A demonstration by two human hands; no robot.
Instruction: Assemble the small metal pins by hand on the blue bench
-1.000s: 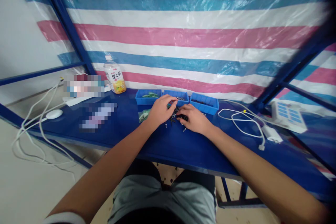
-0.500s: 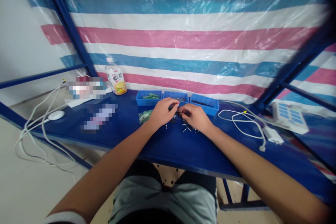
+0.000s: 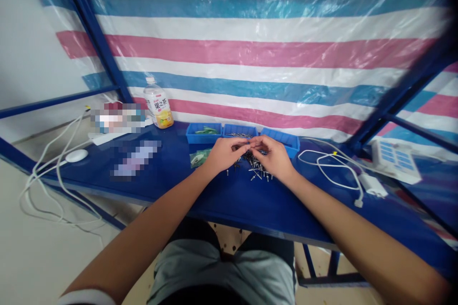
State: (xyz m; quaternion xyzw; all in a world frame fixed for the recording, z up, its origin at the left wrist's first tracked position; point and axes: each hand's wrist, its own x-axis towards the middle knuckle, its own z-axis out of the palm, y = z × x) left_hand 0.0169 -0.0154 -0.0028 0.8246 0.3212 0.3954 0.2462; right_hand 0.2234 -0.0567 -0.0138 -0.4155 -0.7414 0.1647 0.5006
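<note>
My left hand (image 3: 228, 153) and my right hand (image 3: 272, 155) meet fingertip to fingertip above the blue tabletop. Both have their fingers pinched. What they hold between them is too small and too covered to make out. Directly below lies a loose pile of small metal pins with thin shanks, which look like blind rivets (image 3: 255, 167), partly hidden by my right hand. Behind my fingers stand a left blue tray (image 3: 204, 139) with green pieces, a middle blue tray (image 3: 246, 129) with thin silvery pins, and a right blue tray (image 3: 291, 142) whose contents are mostly hidden.
Green-tinted packets (image 3: 199, 158) lie left of my left hand. A drink bottle (image 3: 159, 105) stands behind, near a blurred patch. On the right are a white cable (image 3: 318, 164), an adapter (image 3: 372, 185) and a power strip (image 3: 395, 159). A striped plastic sheet hangs at the back.
My hands have come closer together, so their fingertips now meet. My right hand has risen slightly, showing more of the metal pile.
</note>
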